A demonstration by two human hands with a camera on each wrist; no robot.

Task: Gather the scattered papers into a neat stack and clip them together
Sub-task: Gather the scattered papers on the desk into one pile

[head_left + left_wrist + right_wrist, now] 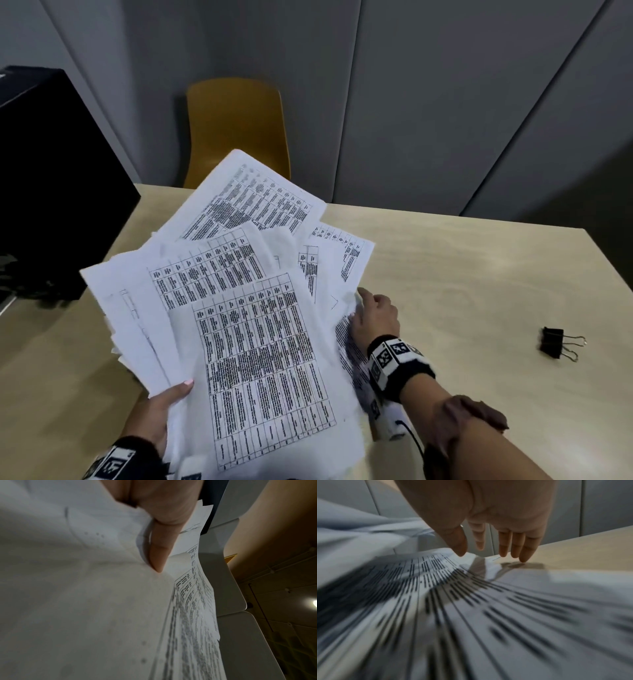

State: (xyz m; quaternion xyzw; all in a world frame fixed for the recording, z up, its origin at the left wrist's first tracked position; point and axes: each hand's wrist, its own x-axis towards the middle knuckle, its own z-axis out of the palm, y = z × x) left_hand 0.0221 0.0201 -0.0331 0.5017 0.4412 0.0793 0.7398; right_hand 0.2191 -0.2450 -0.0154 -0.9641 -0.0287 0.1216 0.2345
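Observation:
A loose fan of several printed papers [253, 342] is lifted off the beige table [479, 274], tilted toward me. My left hand [164, 407] pinches its lower left corner, thumb on top and fingers hidden beneath; the left wrist view shows the thumb [159, 555] pressed on the sheets [85, 601]. At the fan's right edge my right hand [373, 308] holds its fingers straight. The right wrist view is blurred; there the right hand [489, 553] points down, fingertips touching the edge of the papers [471, 615] and the tabletop. A black binder clip [558, 342] lies apart on the table at the right.
A yellow chair [236, 130] stands behind the table's far edge, in front of grey wall panels. A large black box [51, 171] occupies the table's left side. Bare tabletop lies between the papers and the clip.

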